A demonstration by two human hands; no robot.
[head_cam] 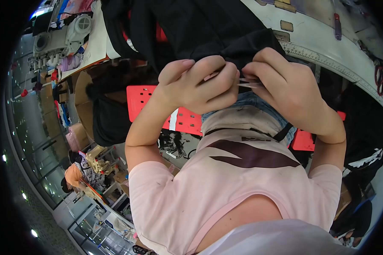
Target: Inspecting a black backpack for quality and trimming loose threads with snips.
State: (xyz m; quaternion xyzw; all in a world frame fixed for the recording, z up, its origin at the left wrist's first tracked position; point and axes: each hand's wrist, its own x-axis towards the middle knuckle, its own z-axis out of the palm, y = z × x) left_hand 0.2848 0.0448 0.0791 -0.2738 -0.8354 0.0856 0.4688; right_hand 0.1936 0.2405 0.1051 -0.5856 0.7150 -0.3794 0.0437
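My left hand (204,84) is raised in front of my waist with its fingers curled. Whatever lies inside it is hidden. Close beside it, my right hand (284,81) has its thumb and fingers pinched together on a thin, pale item (249,84). That item spans the small gap between the two hands, and its exact kind is hard to make out. Black fabric (207,28) spreads just beyond both hands, hanging over the front of the worktable; whether the fingers touch it cannot be told.
A sewing machine (63,38) stands at the far left. On the white worktable (319,35) at right are a ruler strip (319,60), a screwdriver (337,27) and scissors (379,78). Beneath me is a red perforated seat (186,119). Another person (73,175) works at lower left.
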